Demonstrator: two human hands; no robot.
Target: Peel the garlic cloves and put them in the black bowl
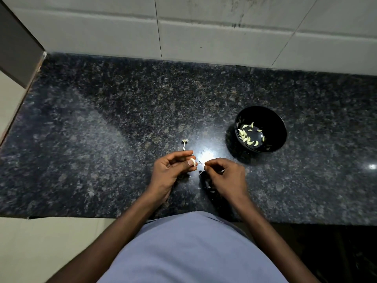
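Peeling stage, head view. The left hand (171, 168) pinches a pale garlic clove (192, 161) between thumb and fingertips, just left of the bright reflection on the granite countertop (102, 139). The right hand (224, 176), fingers curled, appears to pinch a thin strip of garlic skin (201, 162) just beside the clove; how firmly it holds cannot be told. Risks: the small, smooth clove may slip from the pinch and fall on the countertop, and loose skin clinging to it could be carried into the bowl. The black bowl (279, 121), right of and beyond the reflection, holds a scatter of peeled cloves (247, 137). A bare garlic stem (184, 142) lies just beyond the left hand.
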